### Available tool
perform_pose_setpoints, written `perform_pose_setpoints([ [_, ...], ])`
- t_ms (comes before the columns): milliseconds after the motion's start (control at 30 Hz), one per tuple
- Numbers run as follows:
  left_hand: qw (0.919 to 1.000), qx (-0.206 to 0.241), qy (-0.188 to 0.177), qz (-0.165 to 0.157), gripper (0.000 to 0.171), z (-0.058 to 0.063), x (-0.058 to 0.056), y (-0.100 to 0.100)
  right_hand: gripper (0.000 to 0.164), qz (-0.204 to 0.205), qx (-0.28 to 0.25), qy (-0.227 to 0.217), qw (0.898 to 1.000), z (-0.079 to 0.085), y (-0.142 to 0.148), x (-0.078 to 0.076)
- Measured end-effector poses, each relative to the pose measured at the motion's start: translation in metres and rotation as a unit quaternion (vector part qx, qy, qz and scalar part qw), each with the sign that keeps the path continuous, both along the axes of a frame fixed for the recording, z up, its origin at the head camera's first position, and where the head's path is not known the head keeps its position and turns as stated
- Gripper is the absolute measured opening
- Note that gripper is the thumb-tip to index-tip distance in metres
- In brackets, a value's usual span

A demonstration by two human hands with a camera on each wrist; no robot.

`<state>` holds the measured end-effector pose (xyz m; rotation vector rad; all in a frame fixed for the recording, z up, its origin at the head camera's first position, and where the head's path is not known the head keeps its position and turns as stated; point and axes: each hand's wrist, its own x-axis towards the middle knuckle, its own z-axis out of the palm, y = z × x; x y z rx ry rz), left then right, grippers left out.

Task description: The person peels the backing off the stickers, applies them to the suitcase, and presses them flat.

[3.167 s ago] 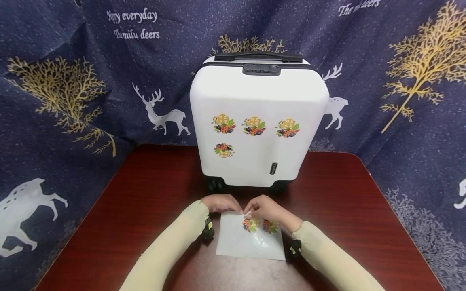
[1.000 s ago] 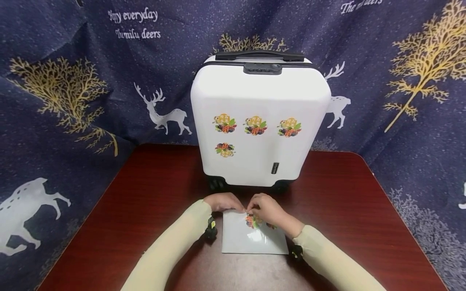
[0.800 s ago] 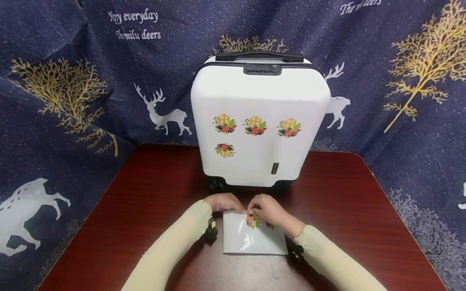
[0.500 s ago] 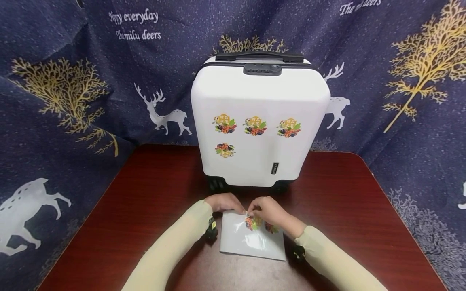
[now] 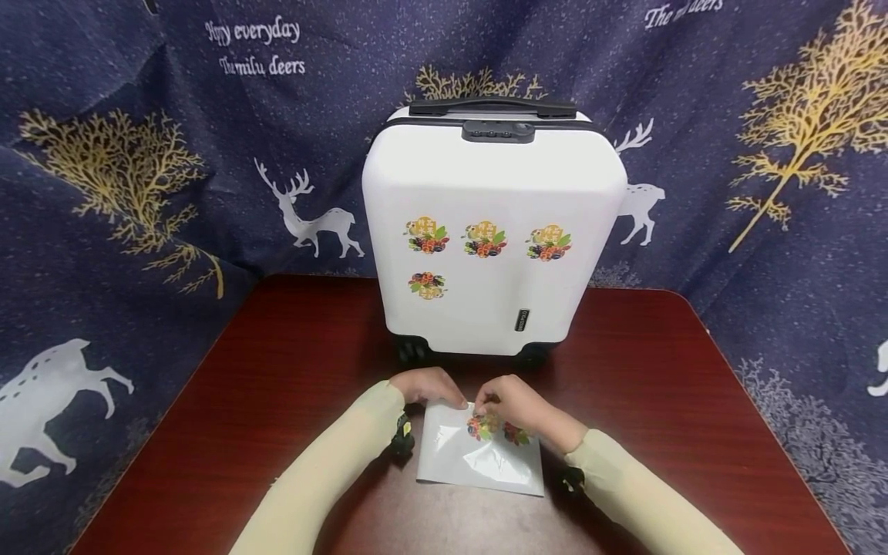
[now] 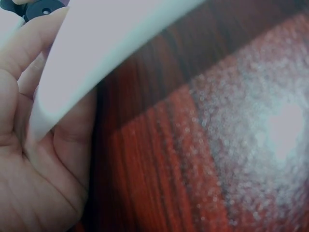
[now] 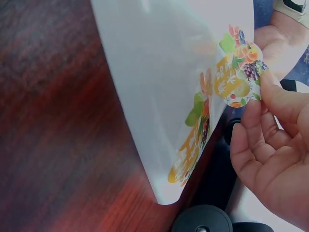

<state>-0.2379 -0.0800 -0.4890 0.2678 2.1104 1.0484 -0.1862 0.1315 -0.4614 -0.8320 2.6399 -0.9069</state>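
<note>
A white glossy sticker sheet (image 5: 444, 461) is held above the wooden table in front of the suitcase. My left hand (image 5: 428, 385) grips its far left edge between thumb and fingers; the left wrist view has the sheet (image 6: 96, 53) curving out of that grip. With thumb and fingertips, my right hand (image 5: 519, 402) pinches the edge of a fruit sticker (image 7: 244, 72). In the right wrist view this sticker stands partly off the sheet's surface. A second fruit sticker (image 7: 193, 140) lies on the sheet beside it.
Behind the hands a white suitcase (image 5: 486, 173) stands upright, with several fruit stickers (image 5: 486, 239) on its front and a black handle (image 5: 494, 106) on top. The dark red table (image 5: 305, 347) ends at a patterned blue cloth (image 5: 312, 131).
My right hand has drawn slightly right and toward me, apart from the left hand, with the sticker's edge in its fingers. The sheet's near edge has tilted and its glare shifted.
</note>
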Motion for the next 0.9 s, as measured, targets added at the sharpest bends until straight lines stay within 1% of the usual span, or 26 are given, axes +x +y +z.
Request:
perform_pose_setpoints([
  [133, 1.0000, 0.004, 0.001, 0.001, 0.028, -0.001, 0.000, 0.000, 0.008, 0.001, -0.002, -0.009, 1.000, 0.000, 0.001, 0.001],
  [333, 0.9999, 0.012, 0.001, 0.000, 0.028, -0.001, 0.000, -0.001, 0.008, 0.003, -0.004, -0.010, 1.000, 0.002, 0.002, 0.005],
  [567, 0.9998, 0.018, 0.003, 0.000, 0.027, -0.002, 0.001, -0.002, 0.007, -0.007, -0.007, -0.024, 1.000, 0.005, 0.005, 0.008],
  [667, 0.9999, 0.016, 0.005, 0.000, 0.029, -0.002, 0.000, -0.002, 0.007, -0.006, -0.009, -0.025, 1.000, 0.005, 0.006, 0.010],
  [900, 0.9998, 0.016, 0.007, -0.001, 0.029, -0.003, 0.001, -0.003, 0.008, 0.002, -0.013, -0.009, 1.000, 0.004, 0.007, 0.011],
])
